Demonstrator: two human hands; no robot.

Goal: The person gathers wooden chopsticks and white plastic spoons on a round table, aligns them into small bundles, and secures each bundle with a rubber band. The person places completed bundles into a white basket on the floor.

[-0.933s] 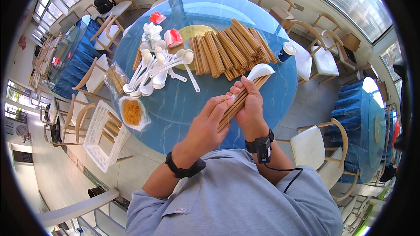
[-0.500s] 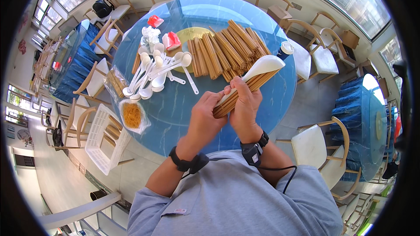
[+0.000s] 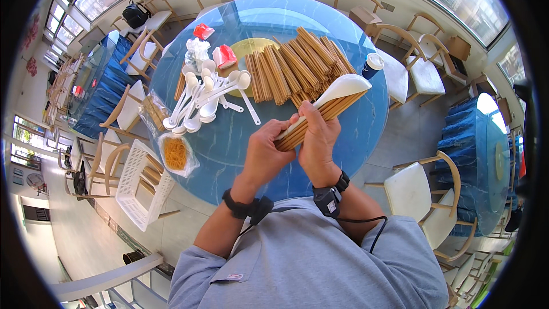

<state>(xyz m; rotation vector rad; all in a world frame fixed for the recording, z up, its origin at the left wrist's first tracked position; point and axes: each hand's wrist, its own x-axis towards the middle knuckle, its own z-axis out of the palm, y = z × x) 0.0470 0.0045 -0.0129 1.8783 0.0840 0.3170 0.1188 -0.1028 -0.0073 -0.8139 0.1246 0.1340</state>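
Observation:
A bundle of wooden chopsticks (image 3: 337, 111) with a white ladle (image 3: 346, 87) lying along its top is held in front of me, tilted up to the right. My left hand (image 3: 267, 151) closes round the lower end of the bundle. Further up, my right hand (image 3: 318, 143) wraps round chopsticks and ladle handle, its thumb on top. Beyond them a big heap of bundled chopsticks (image 3: 297, 66) covers the table's middle. Several white ladles (image 3: 209, 100) are piled to the left. Yellow rubber bands (image 3: 175, 153) lie in a plastic bag at the table's left edge.
The round blue table (image 3: 343, 154) also carries red-and-white packets (image 3: 225, 56), crumpled white plastic (image 3: 197, 47) and a lidded paper cup (image 3: 373, 64). A white basket (image 3: 132, 194) with chopstick bundles stands at the left. Chairs (image 3: 407, 191) and further blue-covered tables (image 3: 469, 166) surround it.
The chopstick bundle and ladle stay in both hands at nearly the same place. My fingers have shifted slightly around the handle end; the view has moved a little.

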